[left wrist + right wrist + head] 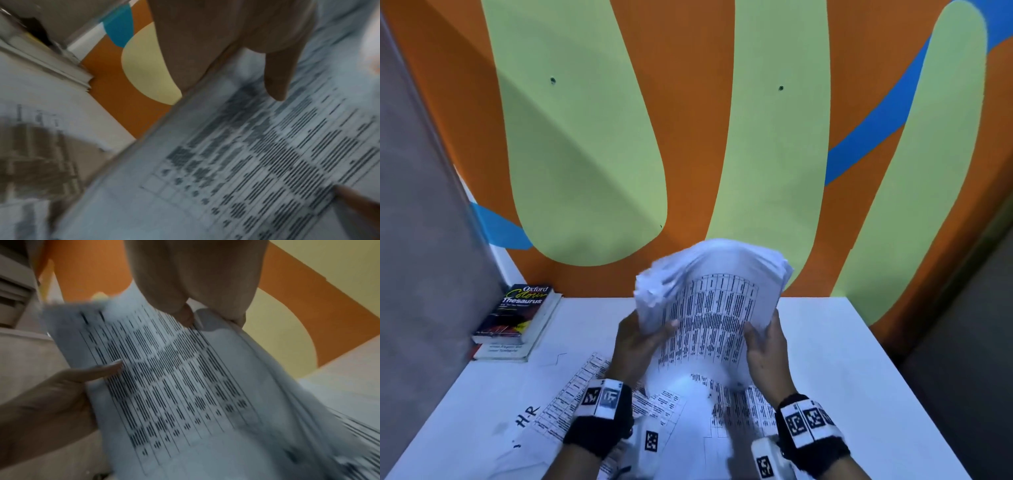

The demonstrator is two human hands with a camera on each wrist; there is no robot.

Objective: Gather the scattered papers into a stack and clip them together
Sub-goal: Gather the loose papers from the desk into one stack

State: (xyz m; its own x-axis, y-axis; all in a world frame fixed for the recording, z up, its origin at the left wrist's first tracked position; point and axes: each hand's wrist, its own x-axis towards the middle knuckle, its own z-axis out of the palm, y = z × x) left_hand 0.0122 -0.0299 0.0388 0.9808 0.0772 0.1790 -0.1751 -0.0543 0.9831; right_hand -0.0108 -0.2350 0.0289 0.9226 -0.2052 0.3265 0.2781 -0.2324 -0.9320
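A thick bundle of white printed sheets stands upright above the white table, its top flopping away from me. My left hand grips its left edge, thumb across the printed table on the front sheet. My right hand grips the right edge, thumb on the front. The left thumb also shows in the right wrist view. More printed sheets lie scattered on the table under my wrists. No clip shows in any view.
Two stacked books, an Oxford thesaurus on top, sit at the table's back left corner. A grey partition closes the left side. A painted orange and green wall stands right behind the table.
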